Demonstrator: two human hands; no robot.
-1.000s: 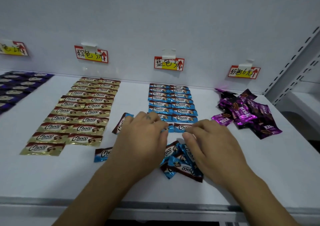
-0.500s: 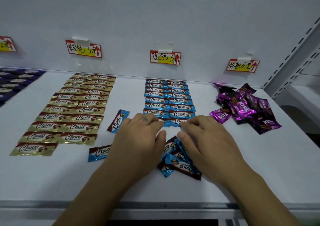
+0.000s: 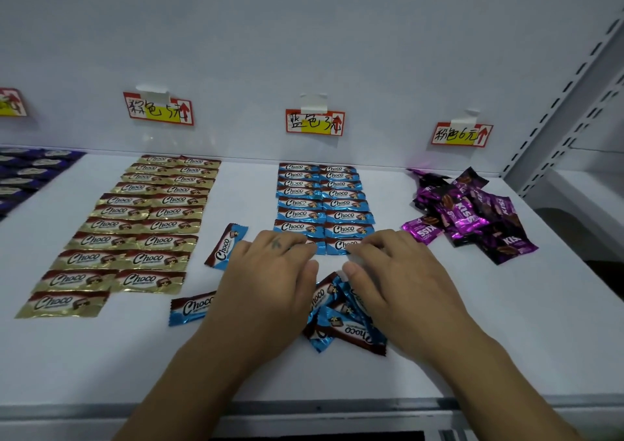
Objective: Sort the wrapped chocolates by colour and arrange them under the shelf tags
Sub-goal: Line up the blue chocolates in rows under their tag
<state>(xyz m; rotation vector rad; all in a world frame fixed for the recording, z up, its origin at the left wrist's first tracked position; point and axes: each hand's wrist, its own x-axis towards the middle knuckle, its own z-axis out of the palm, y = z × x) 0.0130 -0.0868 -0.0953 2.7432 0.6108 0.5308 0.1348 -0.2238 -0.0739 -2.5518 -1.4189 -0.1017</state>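
- The left hand (image 3: pixel 270 272) is laid palm down on the white shelf (image 3: pixel 506 322), fingers stretched forward and only slightly bent; its fingertips are set on the front-left wrapper of the blue rows (image 3: pixel 324 201). Nothing is gripped.
- The right hand (image 3: pixel 395 272) is held the same way, flat and spread, with its fingertips pressed on the front-right blue chocolate (image 3: pixel 337 245). Nothing is pinched.
- The blue rows are laid in two neat columns directly below the blue tag (image 3: pixel 315 122).
- A loose blue pile (image 3: pixel 341 319) is seen between the two hands, near the front edge, partly covered by them.
- A tilted blue chocolate (image 3: pixel 226 246) is found just left of the left hand, and another blue chocolate (image 3: pixel 190 307) lies nearer the front, partly under the left wrist.
- The gold rows (image 3: pixel 141 224) are set in two columns under the second tag (image 3: pixel 158 108).
- An unsorted purple heap (image 3: pixel 472 214) is placed under the right tag (image 3: pixel 461 133).
- Dark blue chocolates (image 3: pixel 27 177) are lined up at the far left.
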